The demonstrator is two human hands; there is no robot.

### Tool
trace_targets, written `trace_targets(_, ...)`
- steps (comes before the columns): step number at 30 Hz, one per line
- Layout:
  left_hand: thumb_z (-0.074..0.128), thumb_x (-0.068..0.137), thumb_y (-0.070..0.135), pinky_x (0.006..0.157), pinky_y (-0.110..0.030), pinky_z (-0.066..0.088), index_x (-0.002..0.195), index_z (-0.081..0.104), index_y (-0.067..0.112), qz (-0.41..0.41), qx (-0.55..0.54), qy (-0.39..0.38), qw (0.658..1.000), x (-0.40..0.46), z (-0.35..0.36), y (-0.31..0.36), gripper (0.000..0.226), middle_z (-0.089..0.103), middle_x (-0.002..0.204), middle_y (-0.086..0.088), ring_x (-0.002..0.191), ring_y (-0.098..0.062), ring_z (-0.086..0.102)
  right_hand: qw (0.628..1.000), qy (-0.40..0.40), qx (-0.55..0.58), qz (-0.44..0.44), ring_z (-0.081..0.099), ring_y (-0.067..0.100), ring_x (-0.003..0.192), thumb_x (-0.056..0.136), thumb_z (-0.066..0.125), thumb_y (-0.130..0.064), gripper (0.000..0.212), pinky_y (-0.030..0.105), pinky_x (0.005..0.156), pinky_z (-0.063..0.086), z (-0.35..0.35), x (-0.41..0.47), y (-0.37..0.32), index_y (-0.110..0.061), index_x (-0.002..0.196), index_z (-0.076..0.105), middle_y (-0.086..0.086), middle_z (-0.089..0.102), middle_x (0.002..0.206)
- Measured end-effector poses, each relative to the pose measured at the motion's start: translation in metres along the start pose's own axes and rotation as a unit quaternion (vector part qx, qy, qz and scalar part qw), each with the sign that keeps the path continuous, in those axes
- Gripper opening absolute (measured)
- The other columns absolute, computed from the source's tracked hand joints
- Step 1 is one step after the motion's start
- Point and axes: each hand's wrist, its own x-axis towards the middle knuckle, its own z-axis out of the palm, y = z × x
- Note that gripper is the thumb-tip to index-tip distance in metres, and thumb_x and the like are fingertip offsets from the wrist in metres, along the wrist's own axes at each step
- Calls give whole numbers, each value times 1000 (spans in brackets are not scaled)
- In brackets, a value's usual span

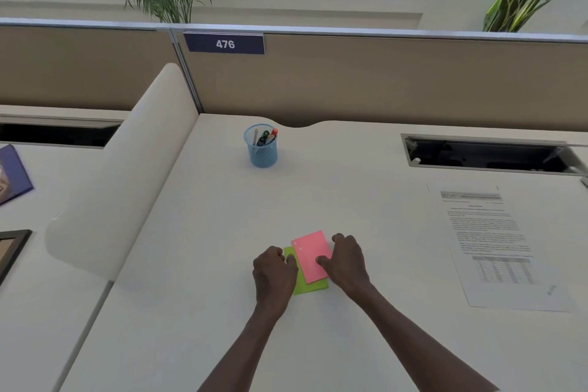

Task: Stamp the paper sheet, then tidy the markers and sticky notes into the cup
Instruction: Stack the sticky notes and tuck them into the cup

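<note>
Pink sticky notes atop green, seemingly askew

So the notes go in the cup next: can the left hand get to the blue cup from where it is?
Probably yes: the desk between the left hand and the blue mesh cup is bare, though it's a forward stretch.

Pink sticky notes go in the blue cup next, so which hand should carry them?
Probably the right hand: its fingers already rest on the pink sticky notes. The left hand sits on the green pad underneath. The cup stands straight ahead.
</note>
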Motion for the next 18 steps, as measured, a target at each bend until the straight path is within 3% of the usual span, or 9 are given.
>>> trace_targets(2, 62, 86, 16, 85, -31, 46, 111, 66, 3, -25, -11, -9, 1000, 2, 2, 3, 29, 71, 102, -8, 103, -27, 64, 1000, -23, -5, 0, 56, 30, 112, 84, 70, -27, 45, 32, 83, 44, 1, 1, -3, -6, 121, 54, 14, 57, 120)
trace_targets(4, 60, 84, 15, 82, -31, 46, 107, 67, 1, -47, -20, -21, 998, 3, 4, 5, 28, 71, 101, -11, 102, -29, 63, 999, -32, -12, 5, 59, 29, 97, 80, 71, -24, 26, 27, 63, 37, 2, 1, -5, -14, 94, 51, 11, 61, 106)
trace_targets(6, 59, 80, 12, 76, -33, 48, 94, 69, -1, -60, -25, -36, 997, 4, 6, 7, 22, 70, 90, -15, 93, -33, 62, 999, -35, -15, 13, 54, 26, 83, 77, 71, -21, 30, 23, 50, 26, 6, 0, -6, -16, 82, 42, 10, 59, 98)
trace_targets(8, 59, 76, 8, 64, -34, 44, 71, 63, 0, -64, -32, -48, 996, 4, 5, 7, 10, 58, 68, -18, 75, -38, 54, 999, -32, -18, 21, 50, 24, 79, 76, 69, -15, 27, 21, 48, 23, 7, -1, -8, -14, 84, 43, 12, 60, 100)
trace_targets(11, 63, 75, 5, 59, -29, 36, 60, 56, 12, -65, -59, -64, 994, 5, 3, 6, 18, 52, 61, -7, 65, -27, 46, 999, -36, -9, 35, 54, 25, 83, 78, 67, -8, 25, 25, 52, 33, 5, 1, -10, -9, 96, 50, 14, 63, 107)
trace_targets(13, 63, 79, 4, 59, -26, 36, 59, 56, 18, -60, -64, -81, 993, 7, 2, 5, 25, 54, 63, -2, 66, -23, 47, 998, -42, 6, 44, 61, 28, 96, 80, 67, -6, 35, 29, 68, 46, 4, 3, -9, -3, 113, 54, 15, 62, 114)
trace_targets(15, 60, 85, 6, 54, -22, 38, 70, 62, 18, -56, -69, -104, 991, 8, 3, 5, 20, 61, 73, 0, 70, -18, 53, 998, -45, 28, 39, 62, 31, 103, 79, 67, -5, 38, 36, 80, 53, 3, 5, -6, 2, 115, 58, 17, 64, 113)
trace_targets(18, 58, 90, 10, 53, -19, 37, 94, 67, 18, -58, -92, -112, 988, 9, 4, 6, 13, 67, 91, 2, 82, -15, 60, 997, -34, 69, 28, 62, 31, 103, 82, 69, -14, 34, 39, 85, 51, 2, 5, -2, 4, 110, 62, 16, 67, 110)
